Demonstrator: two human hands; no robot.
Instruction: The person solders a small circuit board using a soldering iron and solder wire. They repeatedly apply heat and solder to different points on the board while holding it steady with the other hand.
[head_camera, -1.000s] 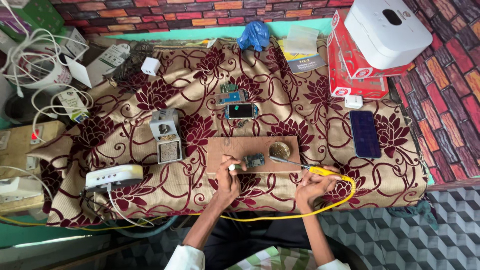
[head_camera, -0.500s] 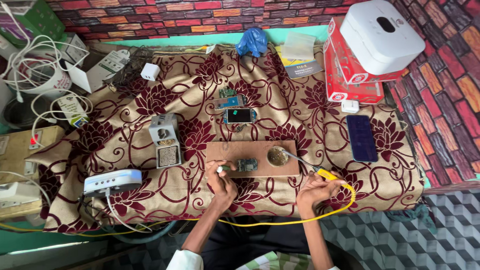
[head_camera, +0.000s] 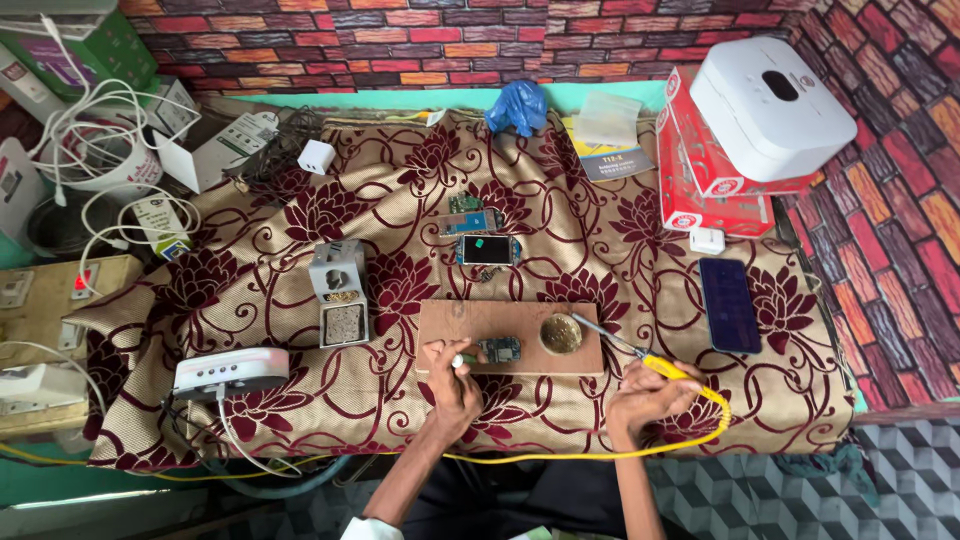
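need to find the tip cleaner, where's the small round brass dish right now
In the head view, the brass dish sits at the right end of the wooden board, just right of the small circuit board, with the soldering iron tip beside it.

Single head view, high above, looking down on table

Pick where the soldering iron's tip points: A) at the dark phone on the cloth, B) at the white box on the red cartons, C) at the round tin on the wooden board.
C: the right hand holds the soldering iron with its tip at the edge of the round tin on the wooden board.
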